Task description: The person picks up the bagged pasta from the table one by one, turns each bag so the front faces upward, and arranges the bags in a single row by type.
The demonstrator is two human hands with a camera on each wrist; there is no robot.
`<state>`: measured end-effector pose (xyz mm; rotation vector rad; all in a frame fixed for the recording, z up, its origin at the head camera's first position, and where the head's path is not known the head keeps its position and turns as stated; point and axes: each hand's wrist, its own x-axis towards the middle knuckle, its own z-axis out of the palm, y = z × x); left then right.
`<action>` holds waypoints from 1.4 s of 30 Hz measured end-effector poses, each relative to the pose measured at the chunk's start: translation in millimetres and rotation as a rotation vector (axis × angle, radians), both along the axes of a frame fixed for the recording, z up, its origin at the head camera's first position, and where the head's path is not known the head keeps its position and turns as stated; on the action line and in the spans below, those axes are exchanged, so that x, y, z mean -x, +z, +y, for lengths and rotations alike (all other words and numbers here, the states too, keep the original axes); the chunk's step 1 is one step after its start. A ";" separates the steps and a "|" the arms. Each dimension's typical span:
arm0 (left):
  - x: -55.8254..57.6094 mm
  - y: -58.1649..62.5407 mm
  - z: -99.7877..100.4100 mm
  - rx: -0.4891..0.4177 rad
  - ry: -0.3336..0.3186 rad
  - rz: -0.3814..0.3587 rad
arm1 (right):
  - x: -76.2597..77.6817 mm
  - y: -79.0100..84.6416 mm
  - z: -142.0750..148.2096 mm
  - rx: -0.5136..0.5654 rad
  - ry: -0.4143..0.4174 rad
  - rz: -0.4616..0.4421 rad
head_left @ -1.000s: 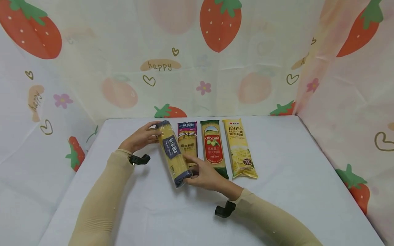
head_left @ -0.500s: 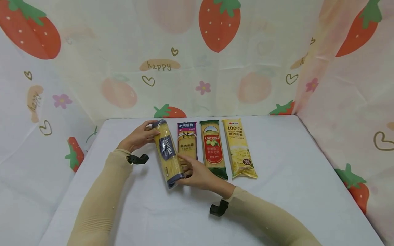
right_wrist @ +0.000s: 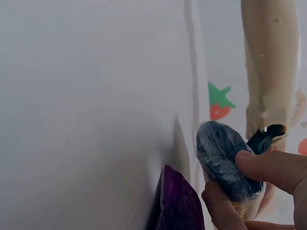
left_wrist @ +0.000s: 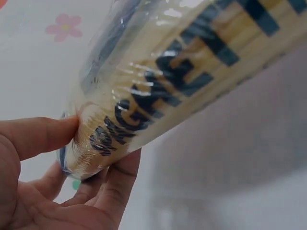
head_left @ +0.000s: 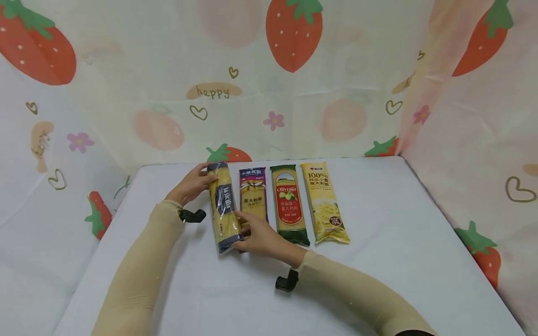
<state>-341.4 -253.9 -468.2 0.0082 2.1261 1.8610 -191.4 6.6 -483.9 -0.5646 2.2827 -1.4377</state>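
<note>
A clear bag of spaghetti (head_left: 222, 200) with navy ends and a navy label is held between both hands. My left hand (head_left: 193, 184) grips its far end, the thumb on top and fingers below, as the left wrist view shows. At the near end, my right hand (head_left: 260, 235) pinches the navy tip (right_wrist: 220, 153), thumb over it and fingers beneath. A shadow falls on the cloth under the bag. Just right of it lies a purple-topped pasta pack (head_left: 253, 191), its lower part hidden by my right hand; its purple end (right_wrist: 180, 206) shows close by in the right wrist view.
A green and red Olivoilà pasta pack (head_left: 290, 205) and a yellow pasta pack (head_left: 324, 203) lie side by side further right. White cloth covers the table (head_left: 399, 261). Strawberry-print curtains (head_left: 361, 60) stand behind and along both sides.
Both hands have carried the spaghetti bag to the left. It has turned from a slant to nearly in line with the other packs, which stay in place.
</note>
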 end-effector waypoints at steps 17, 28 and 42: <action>17.1 -2.3 0.7 0.151 -0.013 0.024 | 14.6 -3.3 -25.4 -0.083 -0.042 -0.018; 27.5 -14.8 -4.5 0.253 -0.002 -0.002 | 17.6 -6.3 -40.7 -0.117 -0.060 -0.032; 22.6 -14.6 0.1 0.333 -0.015 0.015 | 22.7 -9.4 -51.0 -0.174 -0.054 -0.023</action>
